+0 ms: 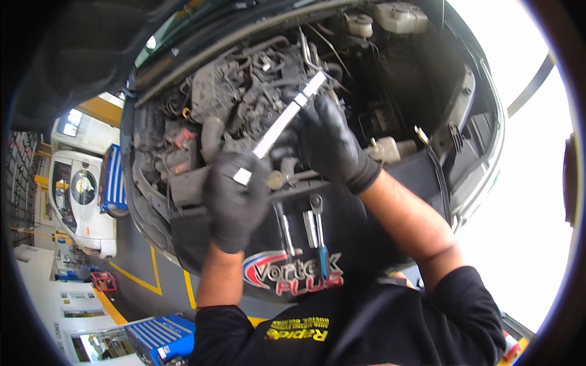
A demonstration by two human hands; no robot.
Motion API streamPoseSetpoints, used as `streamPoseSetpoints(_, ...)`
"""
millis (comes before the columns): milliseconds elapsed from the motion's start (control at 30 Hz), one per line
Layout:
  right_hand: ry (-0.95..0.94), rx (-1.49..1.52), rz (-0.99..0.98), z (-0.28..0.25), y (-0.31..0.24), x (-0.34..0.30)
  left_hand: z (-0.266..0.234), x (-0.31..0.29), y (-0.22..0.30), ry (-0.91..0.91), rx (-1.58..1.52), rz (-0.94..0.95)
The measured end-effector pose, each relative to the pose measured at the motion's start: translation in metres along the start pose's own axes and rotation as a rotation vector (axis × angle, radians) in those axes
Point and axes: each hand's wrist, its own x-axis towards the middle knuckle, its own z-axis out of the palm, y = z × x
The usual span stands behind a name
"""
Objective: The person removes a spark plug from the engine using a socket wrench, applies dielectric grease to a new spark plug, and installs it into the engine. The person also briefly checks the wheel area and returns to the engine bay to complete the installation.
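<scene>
A long silver metal bar tool (278, 129) with a dark ring near its far end slants over the front of an open engine bay (244, 91). My black-gloved left hand (237, 198) is closed around its near end, and a short piece of metal sticks out between the fingers. Close to the far end, my gloved right hand (332, 143) has its bent fingers against the bar; its thumb is hard to make out. Below my hands, a black cover (378, 226) drapes the car's front edge. On it lie a blue-handled ratchet (318, 235), a silver metal piece (309, 229) and a slim rod (285, 229).
Hoses and a grey engine cover (210, 88) fill the bay. White reservoirs (400, 18) sit at the far right. The raised hood (73, 55) hangs over the upper left. Beyond, to the left, stand a white car (76, 195) and blue tool cabinets (162, 335).
</scene>
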Motion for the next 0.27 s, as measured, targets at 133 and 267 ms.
streamPoseSetpoints(133,0.294,-0.529,0.019,-0.009,-0.002,-0.009,0.015,-0.081,0.036,-0.306,-0.015,-0.148)
streamPoseSetpoints(267,0.083,-0.845,0.309,-0.01,-0.008,-0.008,-0.017,-0.1,0.033,-0.103,0.157,-0.404)
